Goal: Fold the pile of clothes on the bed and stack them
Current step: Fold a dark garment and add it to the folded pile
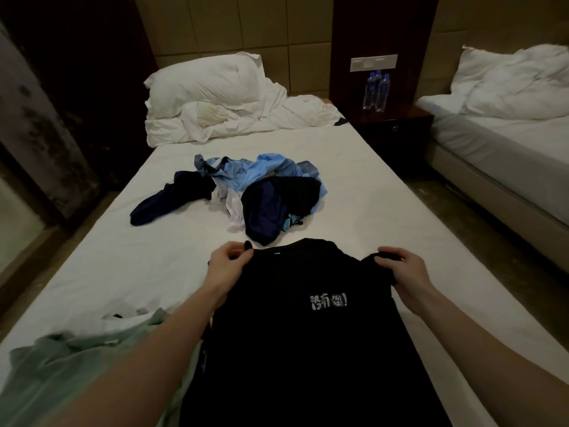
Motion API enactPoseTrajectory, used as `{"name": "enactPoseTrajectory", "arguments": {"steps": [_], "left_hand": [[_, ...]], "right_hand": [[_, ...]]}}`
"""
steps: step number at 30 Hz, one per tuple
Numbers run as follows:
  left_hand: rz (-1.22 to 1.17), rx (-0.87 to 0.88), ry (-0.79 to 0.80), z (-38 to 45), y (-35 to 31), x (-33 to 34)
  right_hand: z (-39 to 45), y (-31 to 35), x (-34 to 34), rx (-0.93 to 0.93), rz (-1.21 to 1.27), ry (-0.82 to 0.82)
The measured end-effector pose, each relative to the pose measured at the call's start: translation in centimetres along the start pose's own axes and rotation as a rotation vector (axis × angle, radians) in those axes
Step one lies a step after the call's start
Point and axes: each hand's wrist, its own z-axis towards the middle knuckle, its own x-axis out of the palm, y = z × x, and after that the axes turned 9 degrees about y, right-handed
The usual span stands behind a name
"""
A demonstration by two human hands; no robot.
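I hold a black T-shirt (295, 318) with small white print on its chest over the near end of the bed (363, 186). My left hand (229, 260) and right hand (403, 269) pinch its shoulders with curled fingers. Its lower part is cut off. The pile of clothes (246, 192) lies behind it.

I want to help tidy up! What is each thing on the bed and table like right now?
black T-shirt: unfolded, held at the shoulders
left hand: pinching it
right hand: gripping it
clothes pile: jumbled, unfolded
green garment: unfolded
duvet: crumpled
water bottles: upright
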Motion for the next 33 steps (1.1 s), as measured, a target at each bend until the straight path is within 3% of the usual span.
{"name": "enactPoseTrajectory", "arguments": {"steps": [3, 6, 8, 10, 12, 13, 19, 22, 27, 30, 33], "left_hand": [[-0.094, -0.013, 0.209, -0.3, 1.2, 2.9], [0.074, 0.014, 0.193, -1.7, 3.9, 2.7], [0.309, 0.082, 0.129, -3.2, 6.3, 1.7], [0.5, 0.126, 0.115, -5.0, 8.5, 0.7], [0.604, 0.111, 0.16, -6.7, 10.0, 0.5], [0.642, 0.103, 0.182, -7.9, 10.4, 0.2], [0.674, -0.037, 0.259, -15.0, 10.9, 0.2], [0.706, -0.142, 0.198, -19.0, 11.2, 0.6], [1.04, -0.147, 0.022, -25.6, 11.8, 0.7], [1.167, -0.204, 0.04, -28.6, 11.7, 0.4], [1.042, -0.309, 0.056, -30.6, 12.2, 0.3]], "right_hand": [[-0.9, -0.7, 3.9, -0.111, -0.19, -0.071], [-2.8, -2.5, 8.7, -0.221, -0.486, -0.016], [-4.4, -5.3, 11.7, -0.233, -0.711, 0.221], [-6.3, -8.9, 13.5, -0.148, -1.11, 0.537], [-7.1, -11.3, 13.5, -0.156, -1.47, 0.653], [-7.5, -11.4, 13.6, -0.16, -1.509, 0.673], [-10.4, -8.0, 9.9, -0.277, -1.337, 0.667], [-13.3, -9.7, 5.0, -0.143, -1.336, 0.525], [-20.8, -12.4, -1.6, 0.056, -1.342, 0.179], [-24.3, -13.3, -3.7, 0.141, -1.248, 0.09], [-26.5, -14.1, -5.6, 0.24, -1.2, 0.094]]}}
